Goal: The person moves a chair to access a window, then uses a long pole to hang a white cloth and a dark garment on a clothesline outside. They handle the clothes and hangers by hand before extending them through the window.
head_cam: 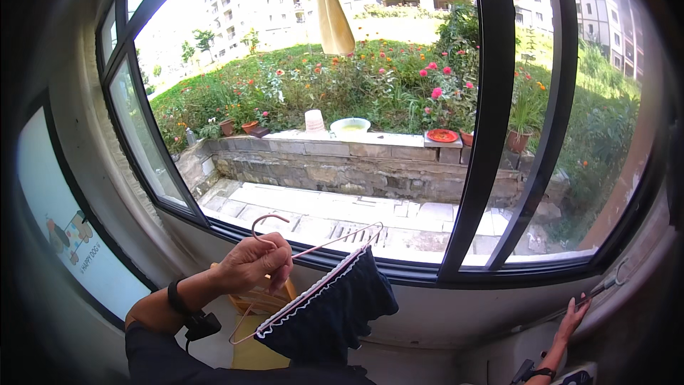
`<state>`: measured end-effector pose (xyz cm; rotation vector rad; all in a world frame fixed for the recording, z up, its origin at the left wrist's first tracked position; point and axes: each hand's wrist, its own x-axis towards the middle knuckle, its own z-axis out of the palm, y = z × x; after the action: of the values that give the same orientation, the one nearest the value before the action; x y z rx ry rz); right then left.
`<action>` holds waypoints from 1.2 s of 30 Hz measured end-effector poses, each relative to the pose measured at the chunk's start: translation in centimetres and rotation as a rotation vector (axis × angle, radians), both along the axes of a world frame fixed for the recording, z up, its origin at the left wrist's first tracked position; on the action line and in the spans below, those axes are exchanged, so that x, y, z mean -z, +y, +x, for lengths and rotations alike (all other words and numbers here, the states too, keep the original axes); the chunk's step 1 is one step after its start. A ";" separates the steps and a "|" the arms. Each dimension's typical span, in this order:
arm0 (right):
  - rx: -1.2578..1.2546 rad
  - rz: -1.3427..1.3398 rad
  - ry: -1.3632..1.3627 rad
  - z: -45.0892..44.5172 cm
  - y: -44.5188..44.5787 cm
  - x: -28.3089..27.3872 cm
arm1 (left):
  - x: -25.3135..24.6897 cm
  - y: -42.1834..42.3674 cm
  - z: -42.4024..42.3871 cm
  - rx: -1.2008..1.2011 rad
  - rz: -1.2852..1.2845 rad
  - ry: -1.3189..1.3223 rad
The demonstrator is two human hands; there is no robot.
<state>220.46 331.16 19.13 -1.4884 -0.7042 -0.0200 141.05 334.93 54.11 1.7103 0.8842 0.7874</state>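
My left hand is closed around the neck of a pinkish wire clothes hanger, just below its hook. A dark navy garment with a white wavy trim hangs over the hanger's lower bar. At the far lower right, my right hand reaches to a metal pole with a hook at its upper end. The fingers look spread against the pole; whether they grip it cannot be told.
A wide window with dark frames stands in front. Below it are a wooden chair and a yellow surface. A light cloth hangs at the top. Outside are a stone ledge, a basin, a red plate and flowerpots.
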 end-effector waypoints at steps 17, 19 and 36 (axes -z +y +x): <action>-0.580 -0.736 -0.075 -19.5 3.7 10.5 | 0.0 0.1 -2.0 -0.154 0.095 -0.109; -0.610 -0.583 -0.427 -26.1 4.4 4.4 | -0.4 -0.3 -3.1 -0.228 0.114 -0.092; -1.207 0.003 -0.441 -52.4 2.9 -14.8 | -10.2 5.6 -3.2 -0.234 0.404 -0.115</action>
<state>168.05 334.01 33.95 -0.8557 -1.8590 0.5813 137.86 340.51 64.35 1.9035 0.8985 1.2782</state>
